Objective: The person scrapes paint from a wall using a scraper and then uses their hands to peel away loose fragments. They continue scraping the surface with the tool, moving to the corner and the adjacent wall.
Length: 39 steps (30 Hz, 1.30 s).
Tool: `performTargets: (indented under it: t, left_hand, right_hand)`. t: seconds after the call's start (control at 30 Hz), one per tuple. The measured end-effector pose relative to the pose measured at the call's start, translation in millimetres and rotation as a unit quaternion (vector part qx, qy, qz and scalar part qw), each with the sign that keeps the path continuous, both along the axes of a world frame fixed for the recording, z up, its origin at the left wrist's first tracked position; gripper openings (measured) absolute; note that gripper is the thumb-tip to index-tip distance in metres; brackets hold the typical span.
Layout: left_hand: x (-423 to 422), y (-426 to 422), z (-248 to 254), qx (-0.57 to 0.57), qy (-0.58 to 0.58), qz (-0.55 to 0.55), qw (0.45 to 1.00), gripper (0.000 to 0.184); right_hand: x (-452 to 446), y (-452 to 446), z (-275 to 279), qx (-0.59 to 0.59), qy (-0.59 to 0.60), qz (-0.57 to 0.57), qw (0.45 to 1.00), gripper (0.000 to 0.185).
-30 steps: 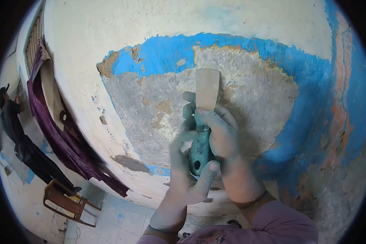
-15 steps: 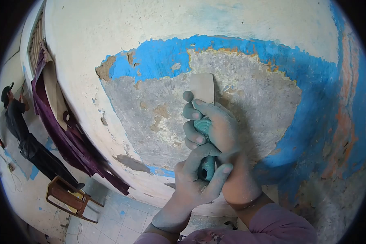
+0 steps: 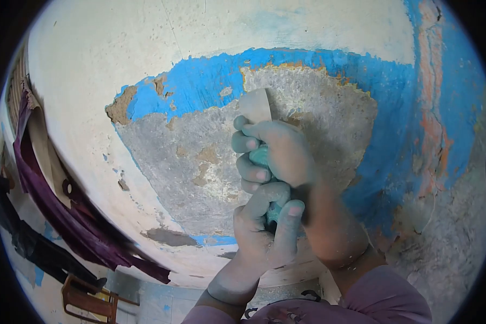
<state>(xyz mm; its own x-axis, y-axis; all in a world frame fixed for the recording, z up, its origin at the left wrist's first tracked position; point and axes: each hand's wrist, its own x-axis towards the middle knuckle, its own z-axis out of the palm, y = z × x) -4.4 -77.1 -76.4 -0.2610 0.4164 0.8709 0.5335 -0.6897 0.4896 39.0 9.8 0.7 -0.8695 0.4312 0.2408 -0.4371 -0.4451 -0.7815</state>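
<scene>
A scraper (image 3: 256, 105) with a flat pale blade and a green handle points up in front of the wall. My right hand (image 3: 286, 154) wraps round the upper handle and the base of the blade. Just below it, my left hand (image 3: 267, 221) grips the handle's lower end between thumb and curled fingers. Both hands are coated in pale dust. Behind them lies a grey bare patch (image 3: 162, 156) of wall, bordered above by blue paint (image 3: 194, 83). Whether the blade touches the wall I cannot tell.
A purple curtain (image 3: 65, 210) hangs at the left. Beyond it a person in dark trousers (image 3: 38, 251) is partly in view, beside a brown wooden chair (image 3: 89, 299). Cracked, peeling plaster (image 3: 434, 108) runs down the wall at the right.
My right hand has closed round the handle and blade base, and my left has moved to the handle's end. The blade now tilts left. The view has shifted, cutting off the other person's upper body.
</scene>
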Motion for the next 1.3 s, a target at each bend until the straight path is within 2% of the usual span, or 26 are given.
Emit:
performTargets:
  t: [0.03,0.1,0.2,0.4,0.5,0.6,0.73,0.83,0.9,1.0,1.07,1.13,1.2,1.3]
  left_hand:
    - [0.7,-2.0,3.6,0.002,0.001,-0.01,1.0,0.009]
    - [6.7,-6.5,5.6,-0.033,-0.05,-0.044,0.997,0.016]
    - [1.2,-6.4,-3.1,-0.053,-0.055,-0.049,0.996,0.017]
    - [-10.1,-18.7,32.7,-0.065,-0.065,-0.08,0.993,0.018]
    - [-9.9,-21.7,7.8,-0.074,-0.076,-0.086,0.991,0.018]
    - [-15.6,-23.6,11.7,-0.098,-0.048,-0.092,0.99,0.018]
    - [-11.2,-22.3,9.1,-0.088,-0.067,-0.105,0.988,0.017]
    - [-13.4,-20.6,4.5,-0.123,-0.046,-0.06,0.99,0.017]
    - [-16.3,-22.9,14.5,-0.108,-0.029,-0.075,0.991,0.017]
    - [-13.5,-32.6,25.4,-0.139,-0.03,-0.064,0.988,0.017]
    - [-12.2,-23.3,5.3,-0.134,-0.04,-0.068,0.988,0.017]
    - [-13.9,-21.5,7.0,-0.116,-0.046,-0.069,0.99,0.017]
    - [-15.6,-22.9,17.3,-0.127,0.026,-0.019,0.991,0.016]
    - [-12.4,-26.1,21.2,-0.148,-0.018,-0.049,0.988,0.019]
  right_hand:
    - [-1.8,1.2,0.8,0.002,0.001,-0.01,1.0,0.011]
    - [-4.8,7.0,-7.6,-0.034,0.025,0.044,0.998,0.009]
    - [-4.4,4.8,-16.9,-0.008,0.028,0.018,0.999,0.009]
    - [-13.4,-6.2,15.0,0.035,0.041,-0.026,0.998,0.005]
    - [-12.5,-10.3,-11.3,-0.019,0.033,-0.014,0.999,0.005]
    - [-12.3,-8.5,-4.3,0.016,0.037,-0.005,0.999,0.007]
    - [-10.7,-6.0,-12.8,-0.005,0.028,-0.018,0.999,0.008]
    - [-13.7,-2.8,-20.0,-0.006,0.08,0.032,0.996,0.008]
    - [-14.5,-5.6,-9.9,0.026,0.069,-0.013,0.997,0.007]
    - [-15.9,-4.2,-10.2,-0.008,0.072,-0.001,0.997,0.007]
    - [-14.5,-0.7,-26.6,-0.011,0.083,0.011,0.996,0.007]
    - [-14.8,-3.1,-21.5,-0.001,0.097,0.026,0.995,0.007]
    - [-12.9,-4.2,-9.1,0.04,0.081,-0.01,0.996,0.007]
    - [-13.6,-2.8,-11.6,-0.001,0.083,0.006,0.997,0.007]
